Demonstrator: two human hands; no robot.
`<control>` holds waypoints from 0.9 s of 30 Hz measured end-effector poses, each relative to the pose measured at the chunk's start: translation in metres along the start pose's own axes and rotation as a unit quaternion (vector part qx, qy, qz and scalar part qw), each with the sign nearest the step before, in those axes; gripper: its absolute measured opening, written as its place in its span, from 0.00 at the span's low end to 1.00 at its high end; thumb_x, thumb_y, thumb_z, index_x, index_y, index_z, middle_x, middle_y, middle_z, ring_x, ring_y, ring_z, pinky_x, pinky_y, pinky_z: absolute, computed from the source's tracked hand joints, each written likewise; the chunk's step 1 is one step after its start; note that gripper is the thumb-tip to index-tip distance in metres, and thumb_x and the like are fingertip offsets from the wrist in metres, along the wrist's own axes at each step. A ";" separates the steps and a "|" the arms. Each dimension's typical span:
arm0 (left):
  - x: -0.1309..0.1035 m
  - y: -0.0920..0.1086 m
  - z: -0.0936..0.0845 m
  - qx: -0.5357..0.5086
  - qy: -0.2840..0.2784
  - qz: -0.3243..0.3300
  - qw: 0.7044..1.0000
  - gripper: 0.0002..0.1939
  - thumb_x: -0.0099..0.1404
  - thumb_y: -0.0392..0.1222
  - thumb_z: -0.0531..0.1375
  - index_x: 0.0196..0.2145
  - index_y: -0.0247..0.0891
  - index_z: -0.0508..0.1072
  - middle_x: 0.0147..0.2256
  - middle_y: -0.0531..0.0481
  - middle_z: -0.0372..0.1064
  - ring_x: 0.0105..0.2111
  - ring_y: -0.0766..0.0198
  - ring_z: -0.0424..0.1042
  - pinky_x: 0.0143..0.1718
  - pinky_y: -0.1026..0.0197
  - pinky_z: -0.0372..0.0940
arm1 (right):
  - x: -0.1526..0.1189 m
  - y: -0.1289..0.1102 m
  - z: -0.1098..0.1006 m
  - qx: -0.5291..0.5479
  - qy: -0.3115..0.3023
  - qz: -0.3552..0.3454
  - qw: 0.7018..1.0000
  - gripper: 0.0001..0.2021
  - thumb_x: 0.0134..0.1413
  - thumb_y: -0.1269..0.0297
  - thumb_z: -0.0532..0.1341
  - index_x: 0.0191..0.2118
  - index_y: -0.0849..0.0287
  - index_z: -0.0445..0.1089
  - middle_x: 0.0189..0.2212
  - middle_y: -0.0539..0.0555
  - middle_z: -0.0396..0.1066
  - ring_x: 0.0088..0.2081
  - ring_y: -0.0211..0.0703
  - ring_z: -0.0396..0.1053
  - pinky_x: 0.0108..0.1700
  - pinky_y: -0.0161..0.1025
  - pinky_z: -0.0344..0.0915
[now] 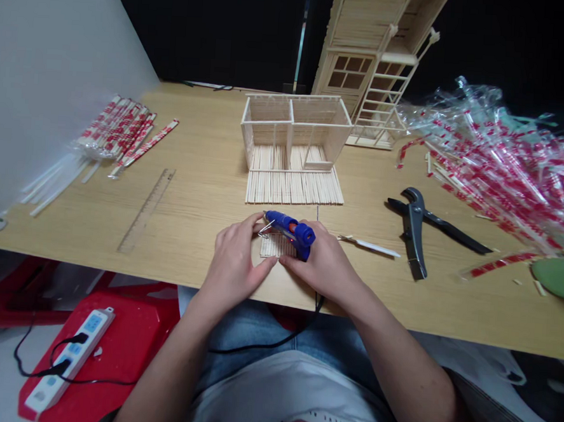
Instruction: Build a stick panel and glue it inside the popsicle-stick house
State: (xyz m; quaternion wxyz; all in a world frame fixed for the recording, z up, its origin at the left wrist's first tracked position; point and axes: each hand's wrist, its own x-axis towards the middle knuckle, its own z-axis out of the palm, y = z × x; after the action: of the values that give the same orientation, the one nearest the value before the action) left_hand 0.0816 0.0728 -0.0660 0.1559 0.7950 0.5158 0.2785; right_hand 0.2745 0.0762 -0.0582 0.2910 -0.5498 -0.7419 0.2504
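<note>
Centrally, flat pale-wood stick panel [274,247], partly hidden by blue glue gun [285,222]; your left hand [234,260] spread beside it, right hand [327,262] unclear.

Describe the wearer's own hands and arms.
The left hand and right hand are bare: no gloves, rings or watch show. The forearms show no sleeves. The top is white, with dark lettering and a reddish print.
</note>
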 end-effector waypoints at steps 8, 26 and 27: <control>0.005 0.002 -0.002 -0.012 -0.024 0.001 1.000 0.36 0.61 0.43 0.64 0.63 0.42 0.55 0.55 0.41 0.68 0.55 0.48 0.66 0.58 0.43 0.57 | -0.002 0.001 -0.003 0.016 -0.006 0.004 1.000 0.16 0.48 0.65 0.69 0.44 0.56 0.70 0.41 0.56 0.73 0.46 0.53 0.70 0.48 0.49 0.66; 0.005 0.004 -0.004 -0.018 -0.036 0.001 0.999 0.34 0.63 0.42 0.63 0.63 0.42 0.54 0.52 0.46 0.73 0.57 0.50 0.65 0.59 0.45 0.54 | -0.008 0.004 -0.017 0.264 0.097 0.123 0.952 0.10 0.48 0.62 0.69 0.38 0.57 0.73 0.38 0.55 0.78 0.39 0.47 0.75 0.48 0.49 0.71; 0.005 0.004 -0.004 -0.017 -0.036 0.001 0.999 0.34 0.63 0.42 0.63 0.63 0.42 0.54 0.52 0.46 0.73 0.57 0.50 0.65 0.59 0.45 0.54 | -0.007 0.004 -0.017 0.263 0.099 0.128 0.951 0.09 0.49 0.62 0.68 0.36 0.57 0.72 0.37 0.55 0.78 0.39 0.47 0.75 0.47 0.48 0.71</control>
State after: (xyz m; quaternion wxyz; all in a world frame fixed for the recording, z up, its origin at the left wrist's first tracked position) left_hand 0.0843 0.0757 -0.0592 0.1880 0.8022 0.5043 0.2584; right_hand 0.2909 0.0714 -0.0501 0.4626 -0.5660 -0.5407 0.4164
